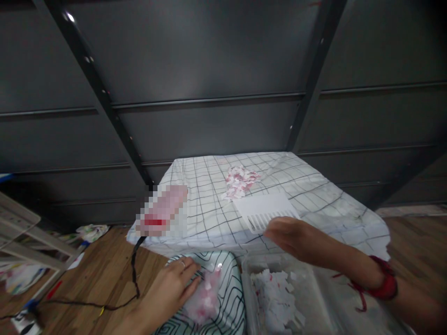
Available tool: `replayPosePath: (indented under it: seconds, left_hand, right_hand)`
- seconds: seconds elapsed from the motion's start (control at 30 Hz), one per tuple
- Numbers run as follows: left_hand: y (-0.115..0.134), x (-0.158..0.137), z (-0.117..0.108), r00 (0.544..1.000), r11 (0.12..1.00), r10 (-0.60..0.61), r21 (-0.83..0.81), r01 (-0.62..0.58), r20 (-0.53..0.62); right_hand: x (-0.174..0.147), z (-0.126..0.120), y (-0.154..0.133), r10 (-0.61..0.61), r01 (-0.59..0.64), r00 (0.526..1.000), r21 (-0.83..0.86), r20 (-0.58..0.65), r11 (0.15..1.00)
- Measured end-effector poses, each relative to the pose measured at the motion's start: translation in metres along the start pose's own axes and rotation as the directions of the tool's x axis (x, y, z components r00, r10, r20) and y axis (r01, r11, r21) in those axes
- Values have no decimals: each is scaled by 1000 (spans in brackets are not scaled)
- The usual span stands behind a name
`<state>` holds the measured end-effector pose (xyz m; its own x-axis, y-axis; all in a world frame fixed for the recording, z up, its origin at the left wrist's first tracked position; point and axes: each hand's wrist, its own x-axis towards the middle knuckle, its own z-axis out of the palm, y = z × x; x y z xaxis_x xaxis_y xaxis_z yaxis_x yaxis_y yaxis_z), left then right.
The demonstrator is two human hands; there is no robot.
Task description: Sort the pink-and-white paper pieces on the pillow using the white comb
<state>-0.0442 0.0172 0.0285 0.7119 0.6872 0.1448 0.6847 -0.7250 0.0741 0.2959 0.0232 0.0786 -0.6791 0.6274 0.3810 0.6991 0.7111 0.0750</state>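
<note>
My right hand (287, 237), its fingers curled together, is over the right end of a flat white piece with comb-like teeth (263, 207). That piece lies on the checked white cloth (206, 186); what the fingertips hold, if anything, is hidden. Just behind the toothed piece is a heap of small white and pink paper bits (241, 180). Lower down, my left hand (179, 281), with a ring on one finger, has its fingers outstretched and apart at the left edge of a clear plastic bag (207, 298). Blurred pink and white contents show inside the bag.
A clear plastic bin (314, 284) with white paper scraps (277, 298) stands below my right arm. Green-and-white patterned fabric (230, 279) lies under the bag. A pixelated pink object (164, 209) trails a black cable (133, 265). Dark panels (209, 56) rise behind the table.
</note>
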Motion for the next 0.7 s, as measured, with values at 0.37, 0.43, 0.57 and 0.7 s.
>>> replayPosePath:
  seconds: [0.37,0.43,0.57,0.7]
  left_hand:
    - [-15,-7,42,961,931,-278,245,269,3]
    - [-15,-5,45,948,914,-317,267,304,6]
    - [-17,-4,50,930,889,-367,298,349,6]
    - [-14,-7,49,953,918,-294,258,301,-65]
  right_hand:
    - [-20,64,-46,-20,-25,993,-389,-113,921]
    - [-24,74,-42,-11,-43,991,-395,-134,918]
    - [-32,79,-36,-8,-40,992,-361,-129,932]
    - [-37,71,-30,-21,-22,989,-286,-146,958]
